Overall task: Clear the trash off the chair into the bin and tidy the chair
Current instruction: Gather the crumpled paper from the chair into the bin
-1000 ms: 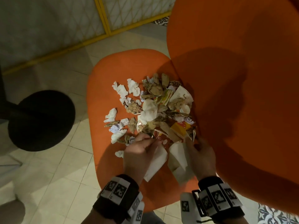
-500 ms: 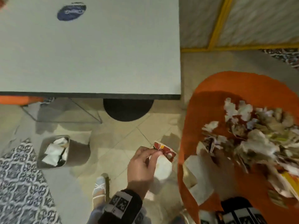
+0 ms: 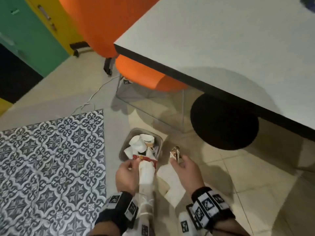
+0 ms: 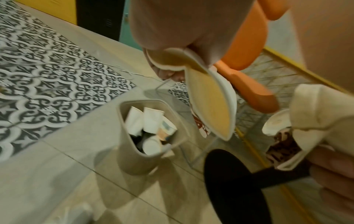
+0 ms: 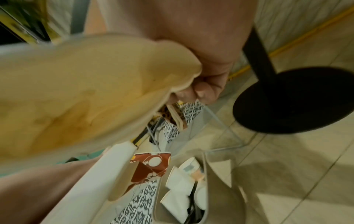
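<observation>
Beige floor tiles (image 3: 255,176) carry a small grey bin (image 3: 125,147) stuffed with paper cups. Above it the left hand (image 3: 126,176) pinches a flattened red-and-white cup (image 3: 145,167); the right hand (image 3: 187,169), beside the bin, pinches crumpled paper scraps (image 3: 174,153).

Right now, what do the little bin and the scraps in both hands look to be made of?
The bin looks like matte beige plastic: smooth, thin walls, rounded rim. The red-printed scrap the left hand holds seems to be paperboard: stiff, white edge, torn red print. The pale piece the right hand holds looks like stained paper or card; which is unclear.
</observation>
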